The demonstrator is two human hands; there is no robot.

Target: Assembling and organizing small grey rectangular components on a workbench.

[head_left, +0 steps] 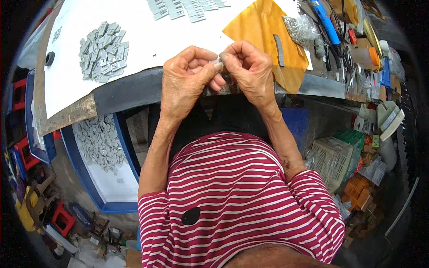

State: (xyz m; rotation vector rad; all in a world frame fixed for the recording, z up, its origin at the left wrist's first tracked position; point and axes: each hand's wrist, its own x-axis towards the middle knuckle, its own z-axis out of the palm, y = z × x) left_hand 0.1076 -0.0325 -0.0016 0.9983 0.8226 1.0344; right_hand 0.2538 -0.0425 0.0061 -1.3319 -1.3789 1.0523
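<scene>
My left hand (185, 78) and my right hand (251, 73) meet over the near edge of the table, fingertips almost touching. Both pinch a small pale piece (220, 61) between thumb and forefinger. Most of it is hidden by the fingers, so its shape cannot be made out. To the left on the white sheet lies a heap of small flat grey plastic parts (103, 52). Further back, more grey parts (181, 8) are set out in neat rows. Right of my right hand, a narrow grey strip (279, 50) rests on yellow-brown paper (259, 27).
Below the table on the left, a blue tray (129, 154) holds many loose grey parts. A blue pen-shaped tool (326, 22), a bag of tiny metal pieces (296, 30) and other tools crowd the right side. A black ring (49, 58) sits at the left edge.
</scene>
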